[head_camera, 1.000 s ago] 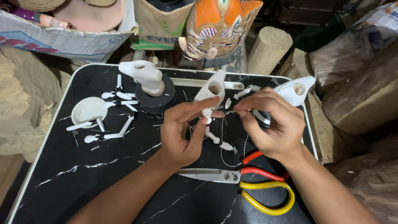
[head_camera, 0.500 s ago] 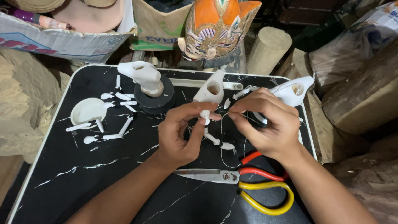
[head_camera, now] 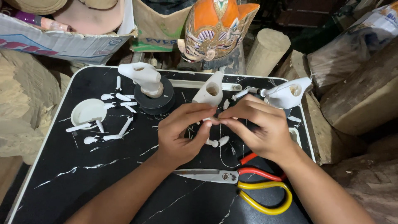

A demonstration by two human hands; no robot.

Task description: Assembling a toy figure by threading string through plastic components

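Note:
My left hand (head_camera: 182,132) and my right hand (head_camera: 259,126) meet fingertip to fingertip over a black marble-patterned table (head_camera: 83,182). Between them they pinch a small white carved piece (head_camera: 211,121) with a thin thread hanging from it. Just below the fingers lie two more small white pieces (head_camera: 218,142). A white hollow carved body (head_camera: 210,92) stands right behind my left fingers. Another white hollow body (head_camera: 287,93) sits beyond my right hand.
Scissors with red and yellow handles (head_camera: 244,182) lie near my wrists. A third white carved body rests on a black tape roll (head_camera: 154,98). A small white dish (head_camera: 88,111) and several white sticks lie at the left. An orange painted mask (head_camera: 215,29), a cardboard box and wood logs (head_camera: 269,49) stand behind.
My two hands have come closer together until the fingertips touch around the small white piece. The view has shifted slightly.

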